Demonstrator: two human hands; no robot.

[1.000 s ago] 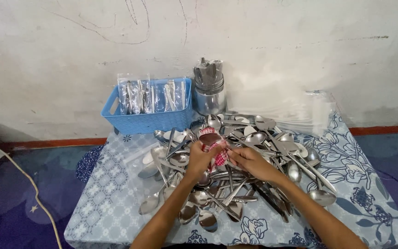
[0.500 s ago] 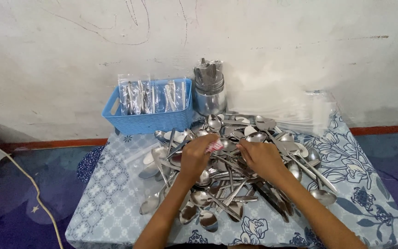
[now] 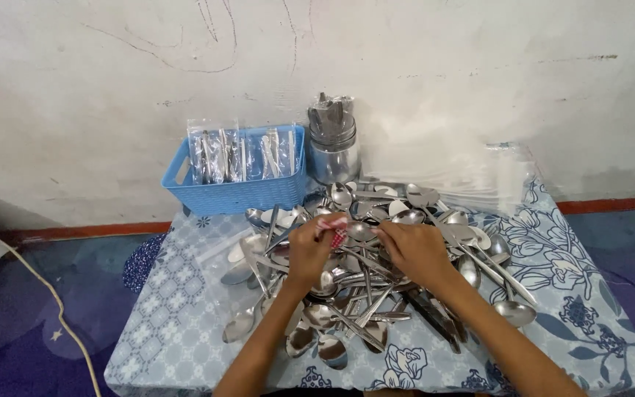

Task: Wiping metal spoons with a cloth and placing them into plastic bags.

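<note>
A big heap of steel spoons (image 3: 406,220) covers the middle of a low table (image 3: 178,309) with a blue floral cover. My left hand (image 3: 309,248) pinches a small red-and-white checked cloth (image 3: 339,235) over the heap. My right hand (image 3: 414,251) lies palm down on the heap. Its fingertips are closed on a spoon (image 3: 362,231) whose bowl lies right beside the cloth. The two hands are a few centimetres apart.
A blue plastic basket (image 3: 237,191) with clear packets of cutlery stands at the back left. Beside it is a steel canister (image 3: 334,154) with wrapped utensils. Clear plastic bags (image 3: 479,180) lie at the back right against the wall. A pale cable (image 3: 53,301) runs over the floor on the left.
A second ago both hands held the cloth around a spoon close to me. The hands have since parted and moved farther onto the heap; the left keeps the cloth, the right reaches a spoon.
</note>
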